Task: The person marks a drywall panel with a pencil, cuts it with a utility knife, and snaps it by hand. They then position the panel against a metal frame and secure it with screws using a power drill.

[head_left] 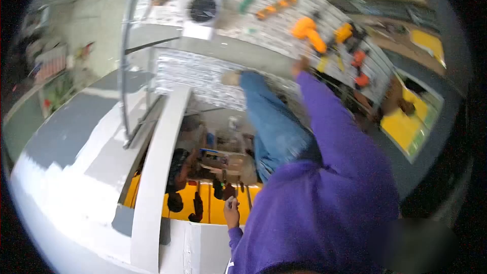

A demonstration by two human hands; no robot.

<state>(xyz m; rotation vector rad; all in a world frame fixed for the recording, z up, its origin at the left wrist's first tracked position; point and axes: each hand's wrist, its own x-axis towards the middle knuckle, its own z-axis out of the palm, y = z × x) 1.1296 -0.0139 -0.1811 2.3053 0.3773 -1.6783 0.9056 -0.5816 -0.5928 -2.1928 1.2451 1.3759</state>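
Note:
My right arm, in a purple sleeve, reaches up the view over a paint-spattered board. At its end my right hand (301, 65) is blurred, just below an orange power tool (310, 34). Whether its fingers hold anything does not show. Lower down, my left hand (232, 212) is raised beside my body with its fingers curled together. Anything in those fingers is too small to make out. My foot (232, 77) rests on a lower paint-spattered board (198, 73).
Near the orange tool lie a yellow-and-black tool (344, 33), red-orange tools (360, 61), an orange-and-black bar (276, 7) and a white device with a dark round face (203, 9). A metal frame (123, 61) and a long pale plank (162, 177) stand left, beside a deep opening.

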